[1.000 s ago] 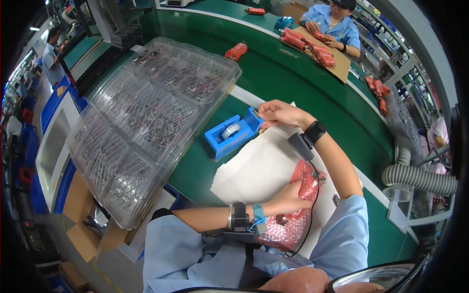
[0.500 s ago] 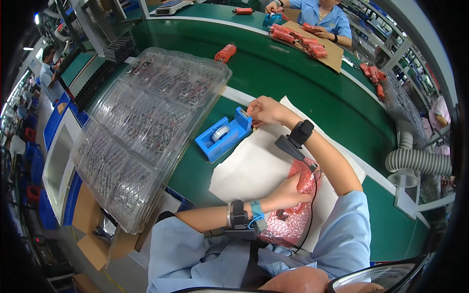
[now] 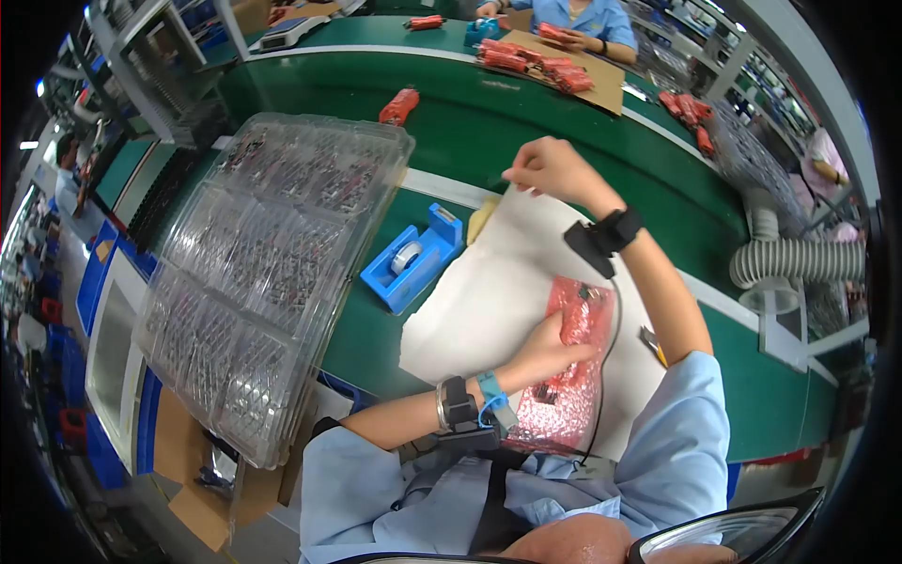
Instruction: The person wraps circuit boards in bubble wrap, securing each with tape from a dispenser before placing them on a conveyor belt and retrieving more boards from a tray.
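Observation:
My left hand (image 3: 550, 352) is closed on a pink bubble-wrap bag (image 3: 588, 324), pressing it against white paper (image 3: 470, 324) on the green table. More pink bubble wrap (image 3: 554, 414) lies under and below that hand, and small dark parts show in it. My right hand (image 3: 554, 171) is raised over the far end of the paper, thumb and fingertips pinched together. A faint strip of clear tape (image 3: 498, 182) seems to stick out at the fingertips. To the left of the paper stands a blue tape dispenser (image 3: 395, 282) with a roll in it; neither hand touches it.
Large clear plastic trays (image 3: 258, 273) with many small parts stand at left. Beyond the paper, a red-wrapped bundle (image 3: 399, 106) lies on the green belt (image 3: 470, 122). Yellow-handled cutters (image 3: 655, 346) lie by my right forearm. A co-worker (image 3: 583, 28) handles red bundles across the belt.
My right hand has left the tape dispenser and moved right and up, still pinched. The left hand keeps its grip on the bag, which now lies flatter. The whole view has shifted a little.

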The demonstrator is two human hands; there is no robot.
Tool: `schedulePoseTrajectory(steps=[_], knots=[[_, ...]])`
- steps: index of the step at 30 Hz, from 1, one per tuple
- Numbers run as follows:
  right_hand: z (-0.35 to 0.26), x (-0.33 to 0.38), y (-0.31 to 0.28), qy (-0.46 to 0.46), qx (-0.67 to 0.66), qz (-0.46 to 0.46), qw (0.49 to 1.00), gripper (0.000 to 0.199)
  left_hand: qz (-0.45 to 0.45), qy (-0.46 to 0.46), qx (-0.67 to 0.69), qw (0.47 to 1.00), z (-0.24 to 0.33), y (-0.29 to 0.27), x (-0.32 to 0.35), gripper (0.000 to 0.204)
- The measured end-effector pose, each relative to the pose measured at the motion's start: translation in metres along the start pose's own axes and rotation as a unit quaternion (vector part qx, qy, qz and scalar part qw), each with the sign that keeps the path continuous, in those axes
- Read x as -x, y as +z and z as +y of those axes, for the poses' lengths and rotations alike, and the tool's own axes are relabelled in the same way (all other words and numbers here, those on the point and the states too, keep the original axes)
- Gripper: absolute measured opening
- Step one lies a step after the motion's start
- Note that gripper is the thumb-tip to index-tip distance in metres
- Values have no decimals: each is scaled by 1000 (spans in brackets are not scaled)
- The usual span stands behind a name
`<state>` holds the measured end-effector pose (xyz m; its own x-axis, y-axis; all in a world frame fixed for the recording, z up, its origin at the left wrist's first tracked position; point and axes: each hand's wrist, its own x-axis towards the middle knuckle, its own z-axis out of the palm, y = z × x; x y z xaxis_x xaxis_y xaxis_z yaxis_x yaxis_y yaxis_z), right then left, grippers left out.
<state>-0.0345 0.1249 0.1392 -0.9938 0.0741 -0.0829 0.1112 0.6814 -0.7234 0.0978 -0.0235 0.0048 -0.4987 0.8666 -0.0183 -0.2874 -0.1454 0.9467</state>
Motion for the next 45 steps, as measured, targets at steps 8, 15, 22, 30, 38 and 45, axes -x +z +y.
schedulePoseTrajectory(steps=[8, 15, 22, 30, 38, 45], knots=[[28, 148, -17, -49, -144, 33, 988, 19, 3, -123, 225, 967, 30, -12, 6, 32], [56, 215, 32, -4, -435, 6, 901, 11, -3, -81, 234, 969, 29, -16, 1, 23], [68, 211, 56, 27, -497, -3, 867, 18, 8, -82, 166, 983, 25, -16, 5, 32], [73, 207, 65, 36, -434, 33, 900, 25, -13, -54, 122, 991, 19, -16, 6, 48], [72, 206, 68, 29, -512, 9, 859, 18, -1, -46, 104, 993, 18, -19, 7, 49], [80, 205, 59, 39, -558, -43, 828, 11, -21, -84, 248, 965, 11, -30, 2, 33]])
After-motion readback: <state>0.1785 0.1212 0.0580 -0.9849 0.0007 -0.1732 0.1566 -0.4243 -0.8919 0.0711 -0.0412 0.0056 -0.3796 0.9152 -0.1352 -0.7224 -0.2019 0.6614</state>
